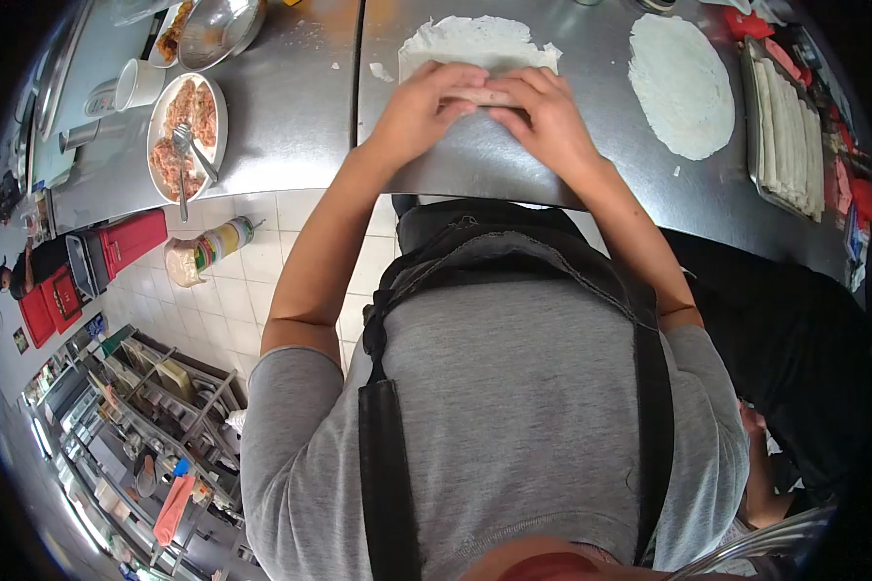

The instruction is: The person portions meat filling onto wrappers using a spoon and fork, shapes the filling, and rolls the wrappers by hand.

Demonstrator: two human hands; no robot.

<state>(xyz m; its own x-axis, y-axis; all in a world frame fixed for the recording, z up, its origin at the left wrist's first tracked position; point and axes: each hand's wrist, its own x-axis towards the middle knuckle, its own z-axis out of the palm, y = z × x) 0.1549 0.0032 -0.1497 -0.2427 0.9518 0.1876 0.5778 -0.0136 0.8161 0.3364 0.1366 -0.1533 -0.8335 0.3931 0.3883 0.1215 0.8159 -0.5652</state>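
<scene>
L hand [426, 105] & R hand [545, 108] side by side, each grip narrow, fingers curled on pale dough roll [482, 96] btwn them, at near edge of white ragged dough sheet [470, 39] on shiny grey steel worktop [291, 136]. To R: white oval dough sheet [683, 87], then metal tray [754, 131] w/ long pale rolls [790, 145]. To L: white oval dish [222, 107] w/ pinkish mince [200, 108].

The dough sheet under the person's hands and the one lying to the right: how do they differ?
The sheet under the hands is rolled up along its near side; the right-hand sheet lies flat.
The left hand and right hand are on the first; no hand touches the second.
The first shows a ragged far edge; the second has a smoother, oval outline.
Both are pale and rest on the metal table.
</scene>
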